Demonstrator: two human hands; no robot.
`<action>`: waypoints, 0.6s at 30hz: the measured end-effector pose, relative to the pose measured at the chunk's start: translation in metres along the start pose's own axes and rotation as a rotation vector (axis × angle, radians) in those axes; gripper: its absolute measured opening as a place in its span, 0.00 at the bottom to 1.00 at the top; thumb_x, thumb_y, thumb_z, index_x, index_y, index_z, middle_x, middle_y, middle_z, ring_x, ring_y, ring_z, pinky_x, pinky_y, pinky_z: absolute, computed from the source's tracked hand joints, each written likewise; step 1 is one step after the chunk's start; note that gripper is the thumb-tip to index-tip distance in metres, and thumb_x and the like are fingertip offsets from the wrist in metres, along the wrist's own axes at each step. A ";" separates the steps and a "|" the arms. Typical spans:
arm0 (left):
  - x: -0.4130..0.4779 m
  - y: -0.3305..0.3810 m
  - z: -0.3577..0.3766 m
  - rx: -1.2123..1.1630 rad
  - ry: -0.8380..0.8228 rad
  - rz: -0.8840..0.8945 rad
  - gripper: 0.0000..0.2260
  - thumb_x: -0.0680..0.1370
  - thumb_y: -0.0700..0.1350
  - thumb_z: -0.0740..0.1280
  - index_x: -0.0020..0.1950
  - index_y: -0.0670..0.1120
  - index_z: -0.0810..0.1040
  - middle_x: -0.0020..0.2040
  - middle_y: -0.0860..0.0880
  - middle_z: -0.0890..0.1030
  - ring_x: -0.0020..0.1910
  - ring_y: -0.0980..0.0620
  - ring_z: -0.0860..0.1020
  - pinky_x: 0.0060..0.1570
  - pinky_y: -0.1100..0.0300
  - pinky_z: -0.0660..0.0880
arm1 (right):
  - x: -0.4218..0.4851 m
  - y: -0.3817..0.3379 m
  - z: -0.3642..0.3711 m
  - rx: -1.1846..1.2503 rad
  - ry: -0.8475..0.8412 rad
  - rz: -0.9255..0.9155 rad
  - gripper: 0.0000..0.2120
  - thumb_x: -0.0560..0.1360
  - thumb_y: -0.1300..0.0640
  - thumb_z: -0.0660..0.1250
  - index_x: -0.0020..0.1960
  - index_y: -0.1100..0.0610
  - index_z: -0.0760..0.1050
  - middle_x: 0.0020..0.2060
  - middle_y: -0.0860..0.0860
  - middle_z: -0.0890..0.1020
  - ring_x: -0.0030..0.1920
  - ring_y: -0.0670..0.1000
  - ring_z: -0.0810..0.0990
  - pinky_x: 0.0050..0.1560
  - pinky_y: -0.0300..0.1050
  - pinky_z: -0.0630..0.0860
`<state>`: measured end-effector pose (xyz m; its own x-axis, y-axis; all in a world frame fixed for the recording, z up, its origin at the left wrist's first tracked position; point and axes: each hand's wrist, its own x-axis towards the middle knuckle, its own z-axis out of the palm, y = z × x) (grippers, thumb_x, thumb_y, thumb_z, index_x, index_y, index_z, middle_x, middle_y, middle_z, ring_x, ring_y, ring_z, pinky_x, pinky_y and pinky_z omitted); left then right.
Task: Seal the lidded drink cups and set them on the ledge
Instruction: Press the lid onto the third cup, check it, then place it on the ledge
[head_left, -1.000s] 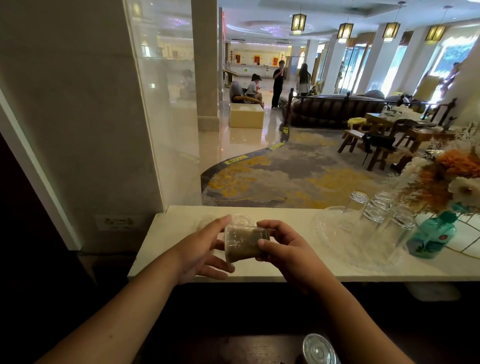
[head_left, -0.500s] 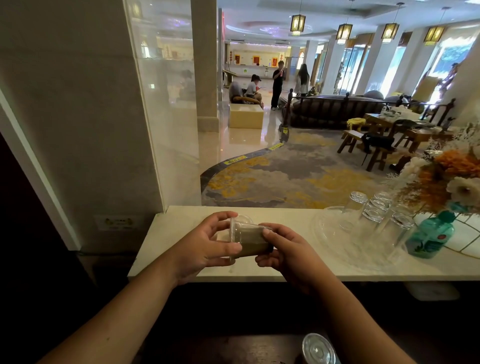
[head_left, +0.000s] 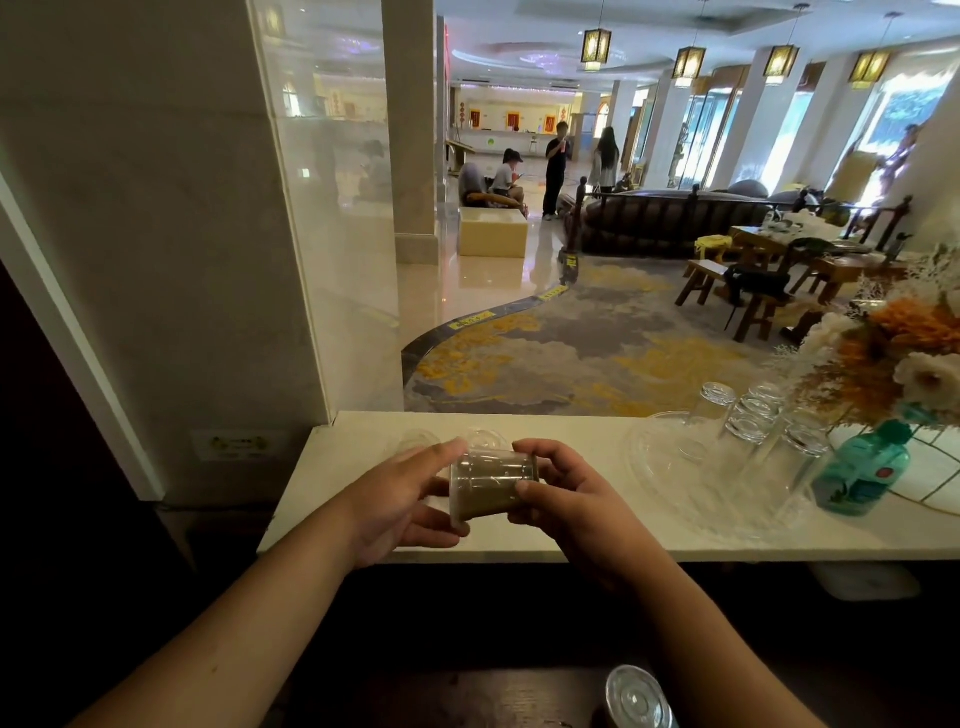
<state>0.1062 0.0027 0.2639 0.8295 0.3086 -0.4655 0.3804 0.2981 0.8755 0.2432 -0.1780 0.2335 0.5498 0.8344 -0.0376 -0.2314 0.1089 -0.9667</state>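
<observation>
A clear plastic cup (head_left: 488, 483) with a brownish drink inside is held tilted just above the white ledge (head_left: 582, 535). My left hand (head_left: 400, 504) grips its left side with thumb on top and fingers underneath. My right hand (head_left: 566, 493) grips its right side, thumb on the cup wall. Behind the cup on the ledge lie two clear plastic lids or cups (head_left: 415, 441), hard to tell apart. A second lidded cup (head_left: 639, 699) stands on the dark counter at the bottom edge, seen from above.
A clear glass tray (head_left: 670, 478) with several upturned drinking glasses (head_left: 753, 415) sits on the ledge to the right. Next to it are a teal bottle (head_left: 862, 473) and a flower arrangement (head_left: 893, 358). A marble wall (head_left: 156, 260) bounds the ledge's left end.
The cup has been turned between my hands, going upright and then tilted again, and both hands have shifted their hold slightly. It stays over the same spot of the ledge.
</observation>
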 end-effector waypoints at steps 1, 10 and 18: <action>-0.001 -0.001 0.000 -0.006 0.000 0.047 0.24 0.77 0.62 0.70 0.69 0.52 0.75 0.64 0.39 0.81 0.51 0.40 0.85 0.47 0.52 0.84 | 0.000 -0.001 0.000 0.029 0.004 0.016 0.17 0.75 0.62 0.72 0.64 0.53 0.80 0.62 0.62 0.80 0.52 0.62 0.82 0.54 0.54 0.82; -0.002 -0.007 -0.001 -0.031 -0.095 0.240 0.26 0.78 0.33 0.73 0.70 0.55 0.75 0.69 0.49 0.76 0.65 0.41 0.79 0.62 0.40 0.81 | 0.001 -0.002 0.004 0.100 0.072 0.090 0.15 0.80 0.57 0.68 0.64 0.61 0.78 0.51 0.62 0.84 0.36 0.59 0.81 0.40 0.50 0.83; 0.000 0.000 0.008 0.068 0.035 0.059 0.18 0.80 0.64 0.63 0.64 0.56 0.76 0.62 0.43 0.81 0.57 0.42 0.84 0.57 0.47 0.83 | -0.002 0.000 0.000 0.100 0.008 0.005 0.17 0.75 0.62 0.73 0.63 0.57 0.80 0.64 0.64 0.78 0.53 0.61 0.82 0.51 0.52 0.82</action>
<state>0.1095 -0.0039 0.2652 0.8371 0.3556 -0.4158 0.3590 0.2164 0.9079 0.2422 -0.1792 0.2340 0.5545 0.8310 -0.0446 -0.3129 0.1584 -0.9365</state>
